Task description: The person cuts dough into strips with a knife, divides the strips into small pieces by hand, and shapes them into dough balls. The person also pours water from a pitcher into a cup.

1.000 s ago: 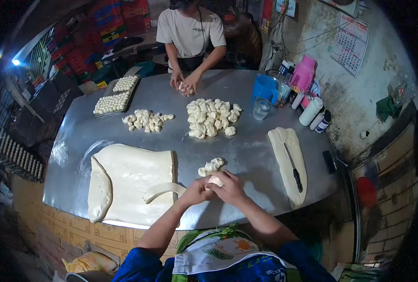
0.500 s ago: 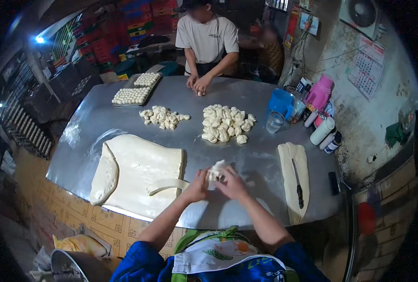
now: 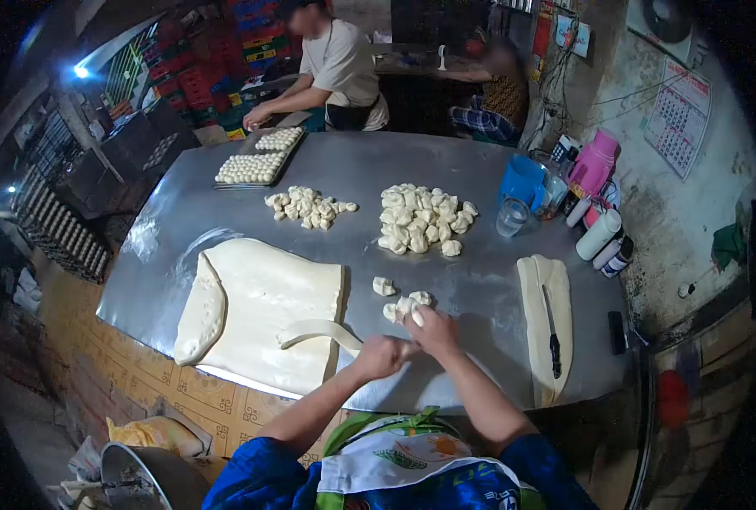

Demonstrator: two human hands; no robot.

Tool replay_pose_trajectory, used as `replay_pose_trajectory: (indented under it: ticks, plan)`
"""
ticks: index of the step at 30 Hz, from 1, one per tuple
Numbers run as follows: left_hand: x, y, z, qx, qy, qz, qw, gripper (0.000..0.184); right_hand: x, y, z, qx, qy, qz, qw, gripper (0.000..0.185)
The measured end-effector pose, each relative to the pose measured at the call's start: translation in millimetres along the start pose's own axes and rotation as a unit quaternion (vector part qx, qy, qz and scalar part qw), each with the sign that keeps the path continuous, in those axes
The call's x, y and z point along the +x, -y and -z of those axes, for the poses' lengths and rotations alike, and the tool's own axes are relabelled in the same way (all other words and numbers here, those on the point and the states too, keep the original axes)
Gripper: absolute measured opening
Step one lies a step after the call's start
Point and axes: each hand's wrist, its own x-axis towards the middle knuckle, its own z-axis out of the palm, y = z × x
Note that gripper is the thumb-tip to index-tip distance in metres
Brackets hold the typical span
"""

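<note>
My left hand [image 3: 385, 357] is closed around a dough strip [image 3: 320, 330], whose free end trails left over the big dough sheet [image 3: 267, 306]. Pressed close to it, my right hand [image 3: 436, 331] is closed with a bit of dough [image 3: 418, 315] showing at its fingertips. Just beyond the fingers lie several small dough pieces [image 3: 403, 304], and a single dough lump [image 3: 384, 286] sits slightly farther off. The stretch of strip inside my fists is hidden.
Farther back are a large dough pile [image 3: 424, 219], a smaller one [image 3: 308, 206] and trays of dough balls [image 3: 250, 169]. On the right, a knife [image 3: 554, 336] rests on a long dough slab [image 3: 531, 289], near jugs [image 3: 522, 183] and bottles [image 3: 599, 234]. A co-worker [image 3: 339, 68] stands across the table.
My hands have come together and closed. Several dough pieces now lie on the table beyond my right hand. The co-worker has turned toward the trays, and the view has shifted slightly.
</note>
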Motion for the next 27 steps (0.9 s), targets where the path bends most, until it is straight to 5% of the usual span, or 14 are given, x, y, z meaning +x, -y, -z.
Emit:
replay_pose_trajectory:
  ticks: [6, 9, 11, 15, 18, 20, 23, 25, 27]
  plan:
    - [11, 23, 23, -0.244, -0.135, 0.054, 0.959, 0.035, 4, -16, -45, 0.062, -0.239, 0.165, 0.955, 0.029]
    - [54, 31, 22, -0.113, -0.373, -0.109, 0.914, 0.025, 16, 4, -28, 0.134, -0.048, 0.244, 0.959, 0.029]
    - [40, 42, 13, -0.070, -0.437, -0.147, 0.885, 0.023, 0, 23, -27, 0.165, 0.028, 0.256, 0.952, 0.029]
    - [22, 67, 14, -0.275, -0.134, 0.044, 0.951, 0.022, -1, 64, -7, 0.141, -0.243, 0.296, 0.913, 0.030]
    - [10, 42, 22, -0.243, -0.043, 0.110, 0.963, 0.021, 7, 32, -34, 0.119, -0.183, 0.208, 0.953, 0.033]
    - [4, 28, 28, 0.002, 0.073, 0.103, 0.992, 0.025, 7, 11, -49, 0.092, -0.117, 0.116, 0.982, 0.036]
    - [-1, 14, 34, -0.132, -0.007, -0.017, 0.991, 0.027, 16, -11, -46, 0.052, -0.091, 0.040, 0.994, 0.038]
    - [4, 9, 39, -0.255, -0.099, -0.140, 0.952, 0.030, 18, -14, -47, 0.039, -0.169, 0.111, 0.979, 0.039]
    - [1, 25, 49, -0.215, -0.138, -0.016, 0.967, 0.039, 9, 9, -30, 0.052, -0.197, 0.244, 0.948, 0.040]
